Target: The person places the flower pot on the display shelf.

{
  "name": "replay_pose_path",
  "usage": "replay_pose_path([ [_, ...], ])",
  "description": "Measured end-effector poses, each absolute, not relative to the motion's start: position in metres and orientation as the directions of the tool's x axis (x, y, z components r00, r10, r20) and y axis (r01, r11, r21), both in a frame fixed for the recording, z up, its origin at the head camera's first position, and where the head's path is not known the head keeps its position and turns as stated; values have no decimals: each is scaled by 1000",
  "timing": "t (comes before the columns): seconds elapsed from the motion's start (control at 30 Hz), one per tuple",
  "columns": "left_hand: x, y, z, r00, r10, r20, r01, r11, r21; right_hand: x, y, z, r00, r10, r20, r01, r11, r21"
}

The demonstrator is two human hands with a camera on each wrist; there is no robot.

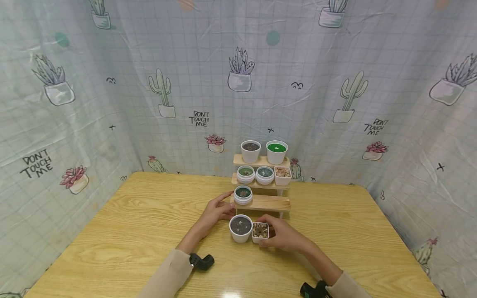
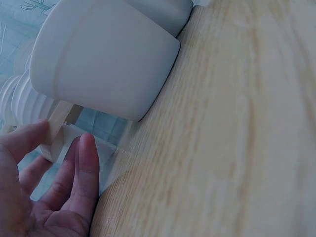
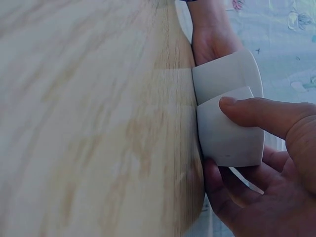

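My right hand [image 1: 285, 235] holds a small square white pot [image 3: 232, 133] topped with pebbles, thumb on one side and fingers round the other. That pot sits on the table, right beside a round white pot [image 1: 240, 228] with a dark grey filling. My left hand [image 1: 214, 213] is at the left end of the lowest board of a wooden tiered stand [image 1: 270, 203]. In the left wrist view its thumb [image 2: 29, 140] presses the board's end, with the other fingers below. A ribbed round white pot [image 1: 243, 195] with a green filling stands on that board.
On the middle tier stand two ribbed round pots, one green [image 1: 246, 174] and one blue-green [image 1: 265, 175], and a square pebble pot [image 1: 283, 175]. The top tier bears a brown-filled pot [image 1: 251, 151] and a bright green one [image 1: 277, 152]. A cactus-print curtain [image 1: 208, 54] hangs behind the table [image 1: 149, 223].
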State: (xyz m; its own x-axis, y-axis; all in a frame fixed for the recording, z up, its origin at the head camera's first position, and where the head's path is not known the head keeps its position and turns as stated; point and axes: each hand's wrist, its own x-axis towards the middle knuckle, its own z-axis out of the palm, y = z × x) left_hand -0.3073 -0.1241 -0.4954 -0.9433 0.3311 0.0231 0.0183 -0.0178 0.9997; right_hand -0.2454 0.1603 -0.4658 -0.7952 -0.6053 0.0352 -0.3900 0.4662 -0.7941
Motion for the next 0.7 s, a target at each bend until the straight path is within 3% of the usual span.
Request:
replay_pose_path([
  [0.7,-310,-125,-497,-942,334,23,20,-11,1000,-245,164,-457,-801,-598,5,-335,441,-832],
])
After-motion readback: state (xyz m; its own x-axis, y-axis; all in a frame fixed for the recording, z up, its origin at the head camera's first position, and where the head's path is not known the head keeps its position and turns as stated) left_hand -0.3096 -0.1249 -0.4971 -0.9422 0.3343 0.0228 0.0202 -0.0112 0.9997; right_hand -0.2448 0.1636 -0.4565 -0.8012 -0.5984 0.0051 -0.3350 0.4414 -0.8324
